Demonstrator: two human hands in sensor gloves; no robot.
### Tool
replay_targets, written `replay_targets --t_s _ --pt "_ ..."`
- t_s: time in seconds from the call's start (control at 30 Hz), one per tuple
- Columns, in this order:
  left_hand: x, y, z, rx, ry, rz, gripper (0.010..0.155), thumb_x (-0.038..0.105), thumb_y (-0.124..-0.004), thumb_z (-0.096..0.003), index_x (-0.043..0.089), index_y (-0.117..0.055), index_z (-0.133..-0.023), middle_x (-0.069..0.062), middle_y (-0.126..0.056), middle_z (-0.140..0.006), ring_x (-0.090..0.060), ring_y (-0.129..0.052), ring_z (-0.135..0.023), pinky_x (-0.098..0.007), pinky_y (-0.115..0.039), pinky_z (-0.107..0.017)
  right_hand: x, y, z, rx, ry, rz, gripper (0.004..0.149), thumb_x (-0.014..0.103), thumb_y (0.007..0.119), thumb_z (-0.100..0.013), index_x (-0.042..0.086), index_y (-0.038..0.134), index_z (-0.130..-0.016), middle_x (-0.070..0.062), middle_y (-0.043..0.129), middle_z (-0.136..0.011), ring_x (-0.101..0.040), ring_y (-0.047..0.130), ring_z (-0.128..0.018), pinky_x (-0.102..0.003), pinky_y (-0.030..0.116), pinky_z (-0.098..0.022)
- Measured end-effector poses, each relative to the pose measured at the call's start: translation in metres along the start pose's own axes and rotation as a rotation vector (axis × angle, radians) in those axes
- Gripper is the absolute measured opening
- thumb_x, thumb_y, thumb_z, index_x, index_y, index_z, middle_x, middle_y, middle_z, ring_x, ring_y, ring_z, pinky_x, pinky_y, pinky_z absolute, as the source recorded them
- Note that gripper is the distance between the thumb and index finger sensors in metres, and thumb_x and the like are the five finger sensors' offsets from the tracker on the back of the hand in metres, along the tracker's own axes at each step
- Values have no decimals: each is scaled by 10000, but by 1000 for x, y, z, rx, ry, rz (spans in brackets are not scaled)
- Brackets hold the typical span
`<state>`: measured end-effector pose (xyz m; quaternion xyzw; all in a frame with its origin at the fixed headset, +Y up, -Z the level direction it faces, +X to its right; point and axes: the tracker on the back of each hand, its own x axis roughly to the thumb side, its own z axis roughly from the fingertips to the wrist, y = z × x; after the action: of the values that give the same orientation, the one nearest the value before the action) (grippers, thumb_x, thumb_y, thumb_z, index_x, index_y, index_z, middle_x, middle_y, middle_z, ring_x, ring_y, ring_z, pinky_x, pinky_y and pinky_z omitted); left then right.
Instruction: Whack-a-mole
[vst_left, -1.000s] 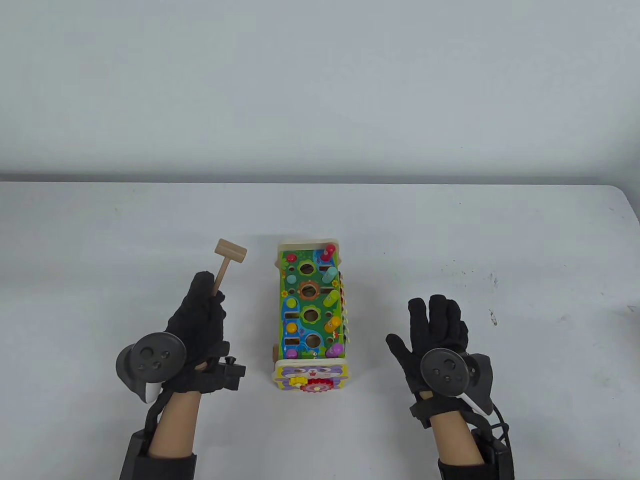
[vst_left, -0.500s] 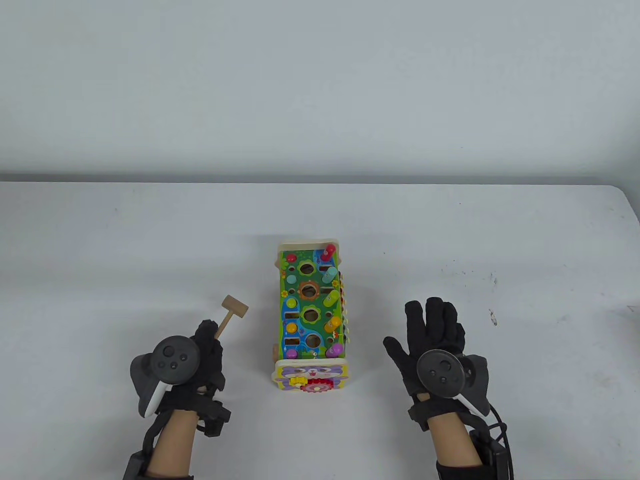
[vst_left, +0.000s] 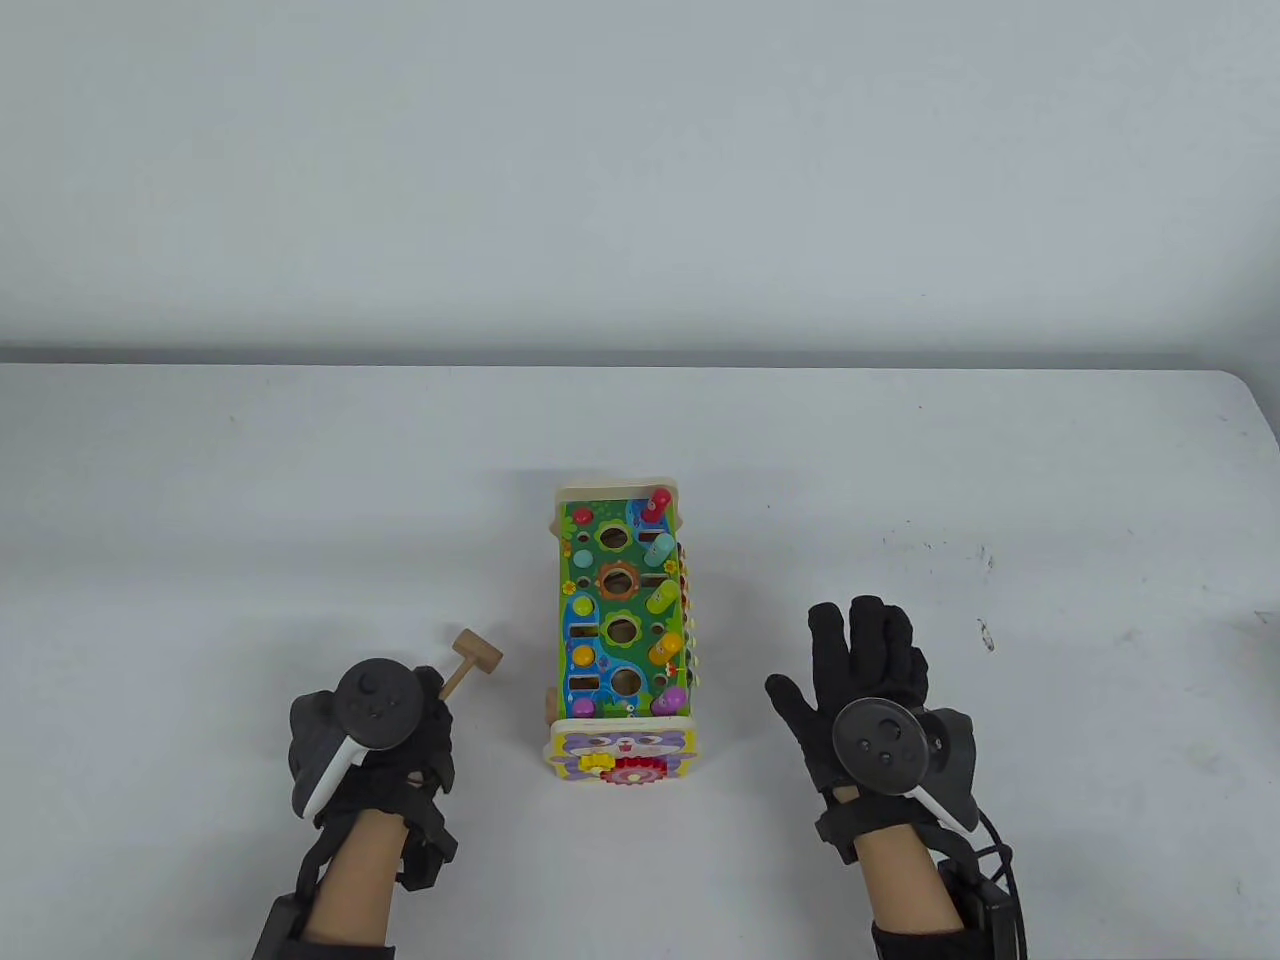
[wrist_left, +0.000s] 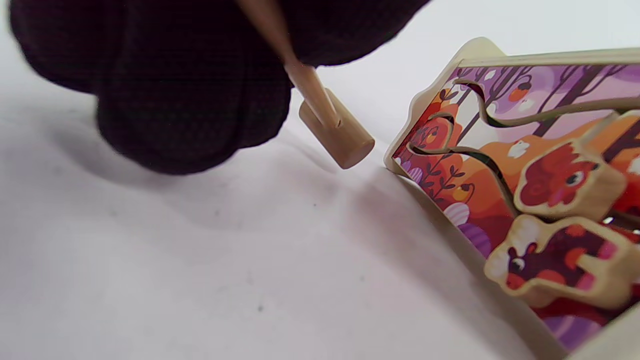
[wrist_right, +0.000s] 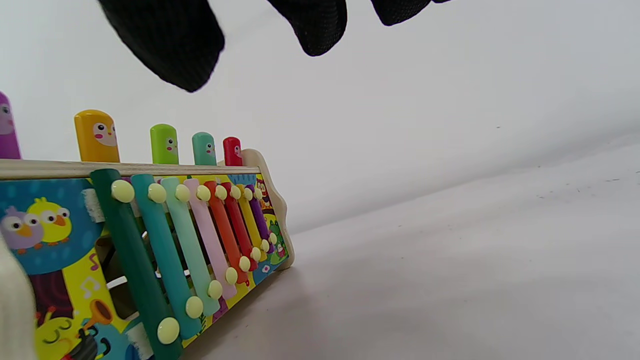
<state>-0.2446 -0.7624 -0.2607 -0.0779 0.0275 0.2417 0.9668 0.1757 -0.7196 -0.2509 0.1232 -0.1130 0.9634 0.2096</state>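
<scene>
Whack-a-mole toy (vst_left: 622, 640) sits near the middle of the tabletop (vst_left: 900, 450), its long side running away from you, with five coloured pegs (wrist_right: 162, 143) standing up along its right edge and the xylophone bars (wrist_right: 200, 240) on the side facing your right hand. Over the last second you have drawn your left hand (vst_left: 375, 745) back toward you and lowered it, so the hammer (vst_left: 470, 662) has come down from its raised position and its head now hangs low, just beside the toy's near left corner, close to or touching the surface. That looks like a rest or a finish, not a wind-up, since the pegs are all up. Your left fingers are curled around the handle; your right hand (vst_left: 860, 680) lies flat with fingers spread, well apart from the toy. Open room lies on both sides and beyond the toy.
</scene>
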Motion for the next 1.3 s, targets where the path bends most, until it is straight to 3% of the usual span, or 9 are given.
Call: replay_targets --t_s 0.37,0.87,1.3 --pt "4 -5 -3 4 12 -121 521 221 -705 -527 -94 -701 -943 -268 -933 -665 -412 -1009 -378 -651 -734 -486 1 0 0 2 0 -1 743 455 646 -599 -38 418 -1106 -397 247 -1095 -687 244 -959 -790 277 -570" --pt "20 -17 -7 -34 51 -429 474 264 -766 -514 -49 -818 -866 -288 -899 -660 -440 -960 -418 -669 -689 -528 2 1 0 7 0 6 743 454 645 -599 -40 418 -1106 -394 244 -1096 -685 241 -960 -790 277 -570" --pt "17 -16 -6 -24 27 -390 466 263 -760 -514 -23 -819 -876 -293 -894 -671 -446 -953 -423 -676 -678 -541 2 1 0 11 3 12 743 453 647 -598 -40 420 -1105 -397 245 -1094 -689 245 -957 -789 276 -570"
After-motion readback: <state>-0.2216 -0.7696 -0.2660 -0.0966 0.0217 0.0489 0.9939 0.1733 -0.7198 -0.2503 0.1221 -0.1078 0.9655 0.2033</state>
